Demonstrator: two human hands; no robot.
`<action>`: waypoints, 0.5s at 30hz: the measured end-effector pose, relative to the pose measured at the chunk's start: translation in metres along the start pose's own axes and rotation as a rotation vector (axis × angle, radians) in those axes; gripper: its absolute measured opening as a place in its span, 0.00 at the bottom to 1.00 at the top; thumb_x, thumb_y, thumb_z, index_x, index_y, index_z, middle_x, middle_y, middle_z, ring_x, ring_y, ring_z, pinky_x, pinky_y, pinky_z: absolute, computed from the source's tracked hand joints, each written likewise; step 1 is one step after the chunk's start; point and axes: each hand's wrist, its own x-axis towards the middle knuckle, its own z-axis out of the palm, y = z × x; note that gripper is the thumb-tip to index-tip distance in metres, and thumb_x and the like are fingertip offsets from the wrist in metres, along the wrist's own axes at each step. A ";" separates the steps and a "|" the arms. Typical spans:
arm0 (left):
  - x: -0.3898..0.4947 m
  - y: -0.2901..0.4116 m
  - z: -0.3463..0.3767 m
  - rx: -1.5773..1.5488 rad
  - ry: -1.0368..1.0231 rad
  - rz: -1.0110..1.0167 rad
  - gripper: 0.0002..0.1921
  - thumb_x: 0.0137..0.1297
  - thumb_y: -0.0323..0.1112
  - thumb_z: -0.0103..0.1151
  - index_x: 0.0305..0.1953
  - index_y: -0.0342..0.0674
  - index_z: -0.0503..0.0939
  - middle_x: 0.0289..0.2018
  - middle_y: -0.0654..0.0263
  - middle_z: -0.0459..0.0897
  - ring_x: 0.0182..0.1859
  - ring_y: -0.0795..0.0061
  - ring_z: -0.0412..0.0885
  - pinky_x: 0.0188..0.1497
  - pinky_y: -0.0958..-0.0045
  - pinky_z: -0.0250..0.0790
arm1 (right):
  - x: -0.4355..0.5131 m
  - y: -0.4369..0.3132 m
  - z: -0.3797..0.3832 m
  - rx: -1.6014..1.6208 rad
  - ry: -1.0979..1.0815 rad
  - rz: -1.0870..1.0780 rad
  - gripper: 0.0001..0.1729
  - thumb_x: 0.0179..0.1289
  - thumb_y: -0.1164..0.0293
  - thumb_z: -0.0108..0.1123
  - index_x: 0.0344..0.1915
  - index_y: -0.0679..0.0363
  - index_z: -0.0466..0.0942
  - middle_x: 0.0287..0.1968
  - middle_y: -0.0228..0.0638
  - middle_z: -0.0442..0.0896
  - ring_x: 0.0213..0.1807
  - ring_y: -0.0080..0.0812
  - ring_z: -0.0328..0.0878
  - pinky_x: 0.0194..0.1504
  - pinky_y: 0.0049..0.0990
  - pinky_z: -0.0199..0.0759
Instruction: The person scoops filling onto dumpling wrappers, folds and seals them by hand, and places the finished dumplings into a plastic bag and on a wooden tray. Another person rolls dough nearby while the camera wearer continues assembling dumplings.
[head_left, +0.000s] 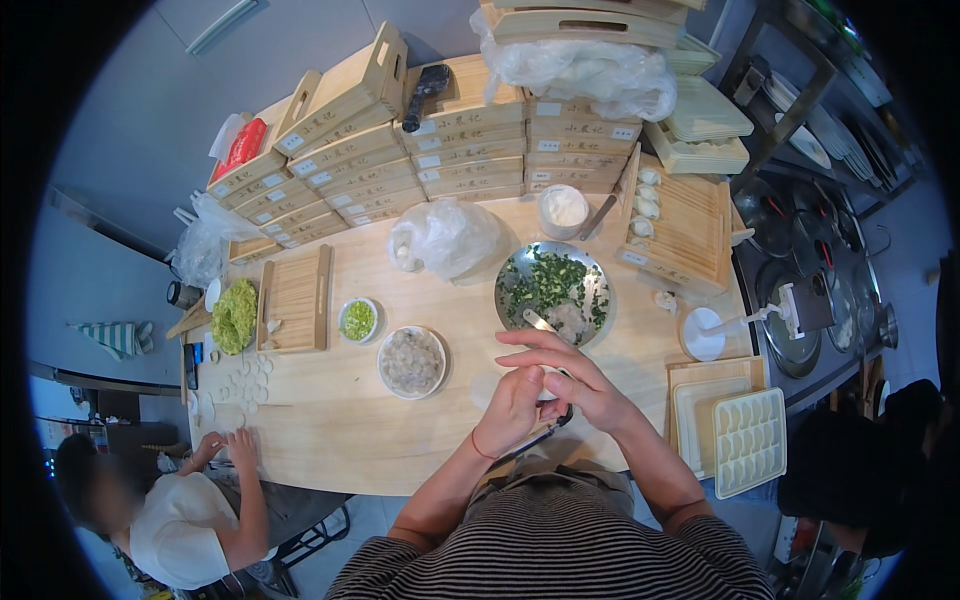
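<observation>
My left hand (510, 409) and my right hand (581, 382) meet over the table's near edge. Between them they pinch a small white dumpling (553, 384), partly hidden by the fingers. Just beyond my fingers sits a metal bowl (504, 313) of chopped greens (551, 271) and a pale minced filling (568, 321). A metal spoon or spatula (535, 320) leans in it, its lower part covered by my right hand. To the left stands a white bowl (447, 373) of peeled shrimp (410, 360). A smaller bowl of chopped green vegetable (358, 320) lies farther left.
Stacked wooden trays (469, 176) line the back. Filled dumplings (646, 202) sit on a tray (686, 217) at right, near a phone stand (703, 334) and dumpling molds (750, 442). A plastic bag (454, 236) and tub (564, 211) stand mid-table. Another person (184, 517) works beside round wrappers (244, 382).
</observation>
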 end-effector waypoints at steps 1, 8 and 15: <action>-0.001 0.000 0.003 -0.019 0.017 -0.016 0.27 0.82 0.52 0.33 0.39 0.34 0.76 0.26 0.66 0.78 0.25 0.83 0.70 0.27 0.80 0.62 | -0.001 0.001 0.001 0.008 0.022 0.012 0.27 0.73 0.60 0.44 0.60 0.64 0.79 0.70 0.46 0.68 0.71 0.43 0.64 0.72 0.40 0.53; 0.005 -0.005 0.009 0.088 0.086 0.025 0.23 0.82 0.45 0.36 0.40 0.33 0.76 0.25 0.66 0.79 0.25 0.83 0.73 0.26 0.80 0.63 | -0.002 0.010 0.009 -0.042 0.191 -0.057 0.27 0.71 0.64 0.38 0.53 0.71 0.80 0.62 0.51 0.78 0.65 0.45 0.71 0.70 0.41 0.58; 0.028 -0.023 0.020 0.444 0.247 0.438 0.17 0.76 0.36 0.40 0.37 0.32 0.78 0.26 0.61 0.81 0.29 0.76 0.78 0.29 0.74 0.68 | -0.005 0.018 0.018 -0.123 0.408 -0.146 0.28 0.67 0.65 0.36 0.46 0.72 0.82 0.57 0.56 0.81 0.61 0.47 0.74 0.67 0.42 0.61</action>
